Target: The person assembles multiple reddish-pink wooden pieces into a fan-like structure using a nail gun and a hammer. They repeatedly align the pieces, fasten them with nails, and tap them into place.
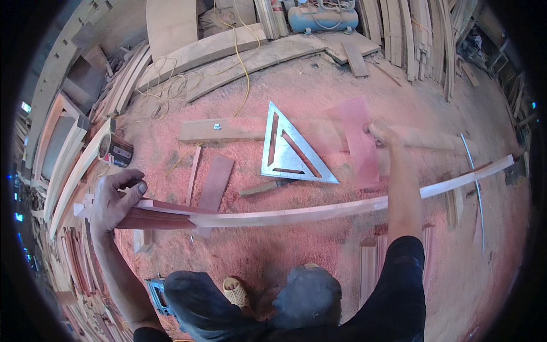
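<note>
My left hand (117, 199) is closed around the left end of a long, slightly curved wooden strip (296, 214), next to shorter dark reddish wood pieces. The strip runs across in front of me and passes under my right forearm. Farther out, my right hand (380, 134) grips the edge of a flat pinkish piece of wood (360, 145), which is smeared by motion. Between the hands is a silver triangular set square (290, 153) with slots. Behind it a plank (219, 131) lies flat, a small shiny metal piece (217, 126) on it.
Pink dust covers the floor. Offcuts (217, 179) and a chisel-like tool (262, 188) lie past the strip. A dark can (115, 151) stands near my left hand. Timber is stacked around, with a blue air compressor (322, 19) and yellow hose (242, 62) at the back.
</note>
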Tool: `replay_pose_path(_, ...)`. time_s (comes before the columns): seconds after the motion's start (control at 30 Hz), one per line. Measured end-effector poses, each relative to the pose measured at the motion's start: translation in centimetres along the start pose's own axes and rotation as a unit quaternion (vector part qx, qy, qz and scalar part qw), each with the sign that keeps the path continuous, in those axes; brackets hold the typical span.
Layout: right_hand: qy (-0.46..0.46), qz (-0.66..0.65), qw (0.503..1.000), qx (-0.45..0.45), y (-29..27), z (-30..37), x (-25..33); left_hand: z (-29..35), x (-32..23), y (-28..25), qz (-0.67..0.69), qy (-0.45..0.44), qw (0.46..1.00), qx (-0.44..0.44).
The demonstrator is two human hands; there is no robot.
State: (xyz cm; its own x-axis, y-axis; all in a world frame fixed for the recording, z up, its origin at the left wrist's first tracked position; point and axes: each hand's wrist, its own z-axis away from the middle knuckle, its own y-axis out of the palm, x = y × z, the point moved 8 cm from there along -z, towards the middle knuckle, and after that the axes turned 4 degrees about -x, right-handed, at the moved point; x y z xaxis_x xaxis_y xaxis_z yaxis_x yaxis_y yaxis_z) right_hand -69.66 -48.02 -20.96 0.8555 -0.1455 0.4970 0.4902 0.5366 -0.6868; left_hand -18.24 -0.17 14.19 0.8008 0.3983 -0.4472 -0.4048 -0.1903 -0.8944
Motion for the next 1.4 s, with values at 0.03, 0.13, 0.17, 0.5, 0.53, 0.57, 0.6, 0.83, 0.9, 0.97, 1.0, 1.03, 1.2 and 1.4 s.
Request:
replay_pose_path(0.03, 0.016, -0.04, 0.999, -0.023, 0.5, -0.7, -0.5, 0.0, -0.1, 0.0, -0.003, -0.004, 1.0, -0.001)
replay_pose_path(0.13, -0.051, 0.032, 0.99, -0.128, 2.8, -2.7, -0.1, 0.1, -0.2, -0.1, -0.014, -0.016, 1.0, -0.002)
replay_pose_path(0.17, -0.044, 0.103, 0.981, -0.16, 3.5, -2.9, -0.3, 0.0, -0.3, 0.0, -0.014, -0.012, 1.0, -0.002)
replay_pose_path(0.5, -0.165, -0.036, 0.868, -0.468, 1.0, 30.2, -18.2, 0.1, 0.5, -0.2, -0.017, -0.011, 1.0, -0.002)
replay_pose_path(0.53, -0.081, -0.019, 0.892, -0.443, 3.2, 33.1, -20.9, 0.2, 0.6, -0.4, -0.008, -0.012, 1.0, -0.01)
replay_pose_path(0.57, -0.058, 0.052, 0.901, -0.426, 5.9, 36.5, -22.1, 0.3, 0.7, -0.4, 0.004, -0.011, 1.0, -0.014)
replay_pose_path(0.6, 0.007, 0.12, 0.911, -0.395, 8.6, 38.9, -23.5, 0.4, 0.8, -0.5, 0.022, -0.002, 1.0, -0.016)
replay_pose_path(0.83, 0.047, 0.273, 0.923, -0.266, 18.0, 47.2, -25.1, 0.1, 3.3, 0.0, 0.077, 0.018, 0.997, -0.012)
replay_pose_path(0.9, 0.094, 0.348, 0.891, -0.275, 19.0, 47.7, -26.0, -0.2, 3.6, 0.4, 0.087, 0.029, 0.996, 0.0)
replay_pose_path(0.97, 0.076, 0.321, 0.895, -0.301, 20.1, 48.8, -26.6, -0.3, 4.0, 0.4, 0.08, 0.019, 0.997, 0.001)
replay_pose_path(1.0, 0.088, 0.296, 0.908, -0.285, 21.1, 49.0, -27.2, -0.3, 4.4, 0.3, 0.069, -0.002, 0.998, 0.002)
replay_pose_path(1.03, 0.071, 0.299, 0.901, -0.305, 21.9, 49.3, -26.9, -0.3, 5.0, 0.2, 0.044, -0.032, 0.998, 0.004)
replay_pose_path(1.2, 0.045, 0.287, 0.92, -0.263, 24.6, 50.0, -26.0, -0.6, 4.7, 0.4, 0.101, 0.009, 0.994, 0.031)
replay_pose_path(1.4, 0.126, 0.277, 0.827, -0.473, 13.0, 52.7, -26.7, -0.2, 3.4, 0.8, 0.079, 0.046, 0.996, 0.005)
